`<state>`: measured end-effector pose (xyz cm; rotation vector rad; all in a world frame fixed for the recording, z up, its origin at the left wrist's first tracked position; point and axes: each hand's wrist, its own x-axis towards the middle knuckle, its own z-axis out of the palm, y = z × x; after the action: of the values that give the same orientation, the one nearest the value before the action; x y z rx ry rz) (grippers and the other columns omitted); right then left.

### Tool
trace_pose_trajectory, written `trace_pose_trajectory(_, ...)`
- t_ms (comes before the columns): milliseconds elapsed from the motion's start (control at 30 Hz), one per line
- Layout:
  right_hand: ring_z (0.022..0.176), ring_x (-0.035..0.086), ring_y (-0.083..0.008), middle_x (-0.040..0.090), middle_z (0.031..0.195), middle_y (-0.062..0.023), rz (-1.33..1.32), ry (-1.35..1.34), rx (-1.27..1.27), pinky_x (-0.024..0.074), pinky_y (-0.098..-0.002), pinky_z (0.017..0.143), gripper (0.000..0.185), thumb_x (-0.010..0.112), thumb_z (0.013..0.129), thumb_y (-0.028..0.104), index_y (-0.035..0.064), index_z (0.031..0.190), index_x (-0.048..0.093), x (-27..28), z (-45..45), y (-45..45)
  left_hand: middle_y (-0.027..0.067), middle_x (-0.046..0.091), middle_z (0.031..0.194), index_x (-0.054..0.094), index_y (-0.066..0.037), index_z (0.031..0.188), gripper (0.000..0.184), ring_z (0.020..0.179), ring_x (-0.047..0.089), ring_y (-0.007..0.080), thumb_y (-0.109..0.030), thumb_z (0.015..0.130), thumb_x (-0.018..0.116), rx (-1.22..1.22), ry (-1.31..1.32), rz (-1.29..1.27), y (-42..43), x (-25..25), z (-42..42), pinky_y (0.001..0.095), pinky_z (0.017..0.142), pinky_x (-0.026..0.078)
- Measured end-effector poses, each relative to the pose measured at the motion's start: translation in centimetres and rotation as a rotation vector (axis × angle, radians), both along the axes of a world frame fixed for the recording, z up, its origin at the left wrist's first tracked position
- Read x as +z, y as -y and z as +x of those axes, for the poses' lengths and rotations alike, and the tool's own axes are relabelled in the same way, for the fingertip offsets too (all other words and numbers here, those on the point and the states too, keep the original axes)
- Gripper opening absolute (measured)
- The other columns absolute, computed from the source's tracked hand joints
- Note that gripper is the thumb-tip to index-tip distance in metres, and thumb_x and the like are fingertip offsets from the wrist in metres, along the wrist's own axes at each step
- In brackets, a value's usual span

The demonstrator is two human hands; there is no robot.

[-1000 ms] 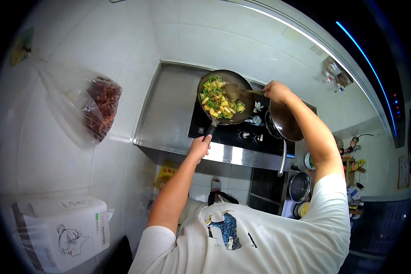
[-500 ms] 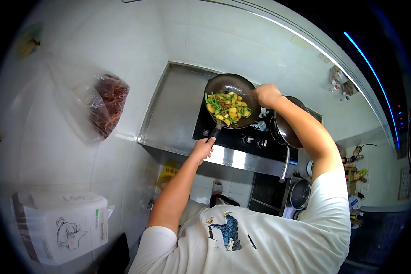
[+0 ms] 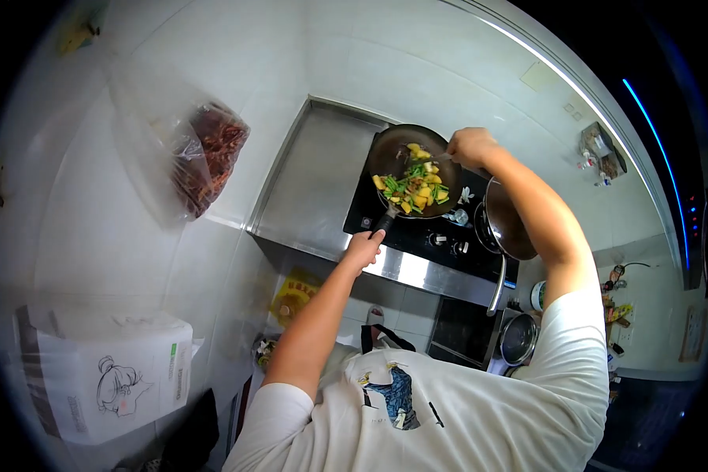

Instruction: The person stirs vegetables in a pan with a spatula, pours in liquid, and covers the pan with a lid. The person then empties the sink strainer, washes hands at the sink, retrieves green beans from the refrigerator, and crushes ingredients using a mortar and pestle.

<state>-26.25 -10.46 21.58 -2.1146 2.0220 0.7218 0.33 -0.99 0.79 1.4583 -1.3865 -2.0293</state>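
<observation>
A dark wok stands on the black gas stove, holding yellow potato chunks and cut green beans. My left hand is closed round its black handle at the near side. At the wok's right rim my right hand is closed on a cooking utensil. It looks like a spatula, but its head is hard to make out among the food. Some pieces lie higher up the wok's far wall.
Right of the wok a second pan with a long metal handle sits partly behind my right forearm. A steel counter stretches left of the stove. On the left wall hangs a plastic bag of dark red dried food, above a white tissue pack.
The food has been pushed about, with some pieces shifted up toward the wok's far side. My right hand has moved slightly up the view. The whole view has shifted a little.
</observation>
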Motion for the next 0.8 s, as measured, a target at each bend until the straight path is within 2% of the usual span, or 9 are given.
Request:
trace_pose_trajectory(133,0.088,0.064,-0.0246,0.068,0.091,-0.0057,-0.063,-0.022,0.041,0.0498,-0.0363,0.075,0.022,0.066,0.073,0.023,0.0190,0.094,0.071,4.3,2.8,0.2,0.0039,0.055,0.068,0.058,-0.003,0.087,0.040,0.047,0.047,0.0112,-0.042,0.091,0.052,-0.007,0.005,0.020,0.2,-0.6,0.0,0.0261,0.043,0.035)
trace_pose_trajectory(167,0.088,0.064,-0.0262,0.068,0.090,-0.0066,-0.093,0.045,0.096,0.0511,-0.0372,0.074,0.026,0.063,0.069,0.016,0.0194,0.094,0.071,4.7,3.6,0.1,0.0041,0.055,0.068,0.058,-0.002,0.087,0.040,0.046,0.046,0.0112,-0.042,0.091,0.052,-0.007,-0.004,0.020,0.2,-0.9,-0.1,0.0260,0.042,0.035)
trace_pose_trajectory(267,0.088,0.064,-0.0269,0.068,0.091,-0.0073,-0.103,0.091,0.208,0.0513,-0.0376,0.073,0.022,0.062,0.073,0.018,0.0183,0.093,0.070,3.4,5.8,0.0,0.0042,0.055,0.069,0.058,-0.002,0.089,0.040,0.045,0.046,0.0106,-0.042,0.091,0.051,-0.006,0.013,0.050,0.4,-0.8,-0.3,0.0257,0.040,0.033)
trace_pose_trajectory(367,0.089,0.064,-0.0277,0.068,0.091,-0.0087,-0.017,0.007,0.076,0.0511,-0.0392,0.075,0.017,0.062,0.078,0.022,0.0165,0.092,0.070,0.3,5.2,-0.6,0.0042,0.055,0.069,0.058,-0.003,0.089,0.039,0.045,0.045,0.0103,-0.041,0.091,0.052,-0.007,0.013,0.064,0.1,-0.1,-0.2,0.0252,0.039,0.032)
trace_pose_trajectory(467,0.088,0.064,-0.0276,0.068,0.090,-0.0085,-0.003,-0.074,0.001,0.0514,-0.0392,0.074,0.016,0.064,0.077,0.020,0.0168,0.091,0.070,0.4,2.0,-1.1,0.0040,0.055,0.068,0.058,-0.002,0.089,0.039,0.045,0.045,0.0103,-0.040,0.091,0.052,-0.007,0.013,0.049,0.3,-0.4,-0.1,0.0251,0.039,0.032)
trace_pose_trajectory(600,0.086,0.064,-0.0273,0.068,0.089,-0.0088,-0.062,-0.016,-0.001,0.0516,-0.0390,0.073,0.015,0.064,0.076,0.019,0.0171,0.090,0.071,2.9,2.2,-2.4,0.0038,0.054,0.067,0.058,-0.003,0.088,0.038,0.044,0.045,0.0101,-0.040,0.091,0.052,0.005,-0.008,0.024,0.3,-1.2,-0.2,0.0252,0.039,0.033)
trace_pose_trajectory(733,0.083,0.065,-0.0274,0.068,0.088,-0.0079,-0.014,0.023,0.184,0.0522,-0.0386,0.071,0.017,0.061,0.076,0.015,0.0183,0.090,0.071,3.7,5.8,-3.3,0.0020,0.052,0.067,0.056,-0.005,0.088,0.036,0.043,0.043,0.0089,-0.041,0.091,0.052,0.005,-0.011,0.088,0.4,-1.2,-0.4,0.0238,0.037,0.031)
trace_pose_trajectory(800,0.085,0.066,-0.0273,0.068,0.087,-0.0089,0.053,-0.058,0.180,0.0525,-0.0385,0.072,0.016,0.060,0.077,0.015,0.0165,0.089,0.071,0.8,5.8,-3.7,0.0015,0.051,0.067,0.055,-0.006,0.088,0.035,0.043,0.043,0.0083,-0.041,0.092,0.051,-0.005,-0.011,0.103,0.4,-0.9,-0.4,0.0228,0.036,0.030)
